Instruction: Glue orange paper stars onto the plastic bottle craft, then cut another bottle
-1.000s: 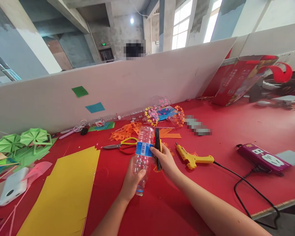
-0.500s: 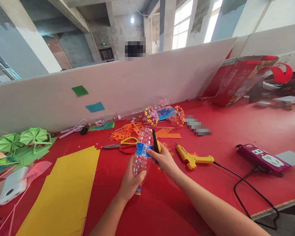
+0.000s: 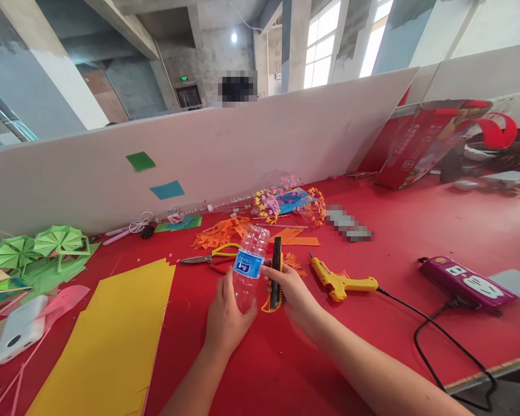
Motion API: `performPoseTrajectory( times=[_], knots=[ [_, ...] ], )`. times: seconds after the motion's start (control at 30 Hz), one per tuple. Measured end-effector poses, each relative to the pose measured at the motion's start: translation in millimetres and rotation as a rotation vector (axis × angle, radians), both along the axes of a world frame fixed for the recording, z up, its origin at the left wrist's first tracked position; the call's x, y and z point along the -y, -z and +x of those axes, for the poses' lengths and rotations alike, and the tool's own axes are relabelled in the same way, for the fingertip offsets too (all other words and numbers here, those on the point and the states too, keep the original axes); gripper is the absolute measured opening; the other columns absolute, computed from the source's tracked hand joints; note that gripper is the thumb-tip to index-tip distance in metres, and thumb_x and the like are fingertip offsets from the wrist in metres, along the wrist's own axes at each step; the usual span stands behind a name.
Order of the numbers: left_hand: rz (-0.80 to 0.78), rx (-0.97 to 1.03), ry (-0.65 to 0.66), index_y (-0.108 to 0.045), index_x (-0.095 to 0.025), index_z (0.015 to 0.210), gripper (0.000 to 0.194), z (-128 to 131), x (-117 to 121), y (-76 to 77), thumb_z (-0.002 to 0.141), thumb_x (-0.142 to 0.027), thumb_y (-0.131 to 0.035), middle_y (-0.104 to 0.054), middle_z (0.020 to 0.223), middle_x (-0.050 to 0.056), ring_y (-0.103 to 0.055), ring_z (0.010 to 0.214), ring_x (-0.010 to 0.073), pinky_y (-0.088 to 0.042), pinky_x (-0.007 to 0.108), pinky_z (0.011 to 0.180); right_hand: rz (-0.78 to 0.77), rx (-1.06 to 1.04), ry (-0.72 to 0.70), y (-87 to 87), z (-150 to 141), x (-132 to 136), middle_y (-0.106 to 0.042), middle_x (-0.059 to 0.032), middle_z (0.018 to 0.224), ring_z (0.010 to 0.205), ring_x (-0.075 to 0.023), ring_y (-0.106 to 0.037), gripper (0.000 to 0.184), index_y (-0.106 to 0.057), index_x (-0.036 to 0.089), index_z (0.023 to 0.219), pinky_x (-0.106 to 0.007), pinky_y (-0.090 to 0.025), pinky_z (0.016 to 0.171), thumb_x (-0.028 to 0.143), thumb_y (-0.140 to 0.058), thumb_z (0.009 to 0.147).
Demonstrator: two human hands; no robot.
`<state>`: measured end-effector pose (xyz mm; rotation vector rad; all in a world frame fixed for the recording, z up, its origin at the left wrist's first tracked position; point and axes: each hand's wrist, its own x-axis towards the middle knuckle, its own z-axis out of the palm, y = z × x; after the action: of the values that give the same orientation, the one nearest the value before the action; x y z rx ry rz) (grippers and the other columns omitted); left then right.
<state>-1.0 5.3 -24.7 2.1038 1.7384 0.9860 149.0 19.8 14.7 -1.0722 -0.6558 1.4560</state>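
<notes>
A clear plastic bottle (image 3: 253,242) with a blue label tilts over the red table, its lower part wrapped by the fingers of my left hand (image 3: 230,315). Just to its right, my right hand (image 3: 292,289) grips a black and yellow utility knife (image 3: 277,271), held upright beside the label. Whether the knife's blade is out, I cannot tell. Behind the bottle lie scissors (image 3: 225,249) with yellow and red handles, partly hidden by it. Orange paper stars (image 3: 295,263) lie behind my right hand.
A yellow glue gun (image 3: 340,280) lies to the right, wired to a purple power strip (image 3: 465,283). Yellow paper sheets (image 3: 106,329) cover the left. Green paper umbrellas (image 3: 60,234), a white phone (image 3: 21,332) and star-covered clear pieces (image 3: 314,205) lie around. A white partition (image 3: 225,153) stands behind.
The bottle has turned in my left hand, so the label's logo now faces me instead of the barcode. My right hand has swung the utility knife more upright and a little away from the bottle.
</notes>
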Motion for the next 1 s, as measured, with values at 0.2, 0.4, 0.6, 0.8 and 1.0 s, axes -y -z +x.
performPoseTrajectory(
  times=[0.2, 0.4, 0.6, 0.8, 1.0],
  knots=[
    [0.021, -0.152, -0.038, -0.027, -0.014, 0.142, 0.072, 7, 4, 2.0, 0.079, -0.031, -0.058, -0.053, 0.127, 0.021, -0.063, 0.103, 0.0335, -0.054, 0.036, 0.067, -0.011, -0.016, 0.055, 5.2, -6, 1, -0.057, 0.0036, 0.065, 0.048, -0.0078, -0.046, 0.045, -0.059, 0.018, 0.084, -0.021, -0.038, 0.045, 0.041, -0.079, 0.051],
    [0.045, -0.199, -0.048, -0.028, -0.016, 0.143, 0.072, 7, 4, 2.5, 0.080, -0.032, -0.059, -0.055, 0.123, 0.019, -0.064, 0.100, 0.0319, -0.053, 0.032, 0.060, -0.050, -0.024, 0.022, 7.6, -1, -3, -0.055, 0.0037, 0.059, 0.047, -0.0082, -0.047, 0.042, -0.060, 0.017, 0.078, -0.022, -0.042, 0.045, 0.039, -0.082, 0.049],
    [0.073, -0.193, -0.046, -0.028, -0.016, 0.144, 0.072, 6, 5, 6.1, 0.081, -0.034, -0.058, -0.055, 0.122, 0.019, -0.063, 0.101, 0.0325, -0.053, 0.033, 0.062, -0.052, -0.011, -0.016, 12.8, 1, -6, -0.055, 0.0024, 0.056, 0.046, -0.0097, -0.049, 0.037, -0.057, 0.017, 0.069, -0.023, -0.040, 0.043, 0.038, -0.082, 0.051],
    [0.039, -0.169, -0.037, -0.028, -0.015, 0.143, 0.071, 6, 4, 8.3, 0.081, -0.032, -0.058, -0.054, 0.125, 0.019, -0.064, 0.102, 0.0324, -0.054, 0.035, 0.065, -0.022, -0.021, 0.002, 14.9, -4, -4, -0.051, 0.0062, 0.058, 0.046, -0.0058, -0.042, 0.038, -0.054, 0.018, 0.072, -0.020, -0.036, 0.043, 0.038, -0.079, 0.052],
    [-0.041, 0.029, -0.025, -0.032, -0.016, 0.140, 0.070, 7, 6, 4.3, 0.078, -0.031, -0.059, -0.051, 0.131, 0.020, -0.056, 0.117, 0.0363, -0.053, 0.044, 0.081, 0.024, 0.014, -0.053, 15.8, -4, -3, -0.052, 0.0061, 0.060, 0.050, -0.0067, -0.042, 0.042, -0.054, 0.017, 0.078, -0.019, -0.034, 0.043, 0.041, -0.080, 0.055]
  ],
)
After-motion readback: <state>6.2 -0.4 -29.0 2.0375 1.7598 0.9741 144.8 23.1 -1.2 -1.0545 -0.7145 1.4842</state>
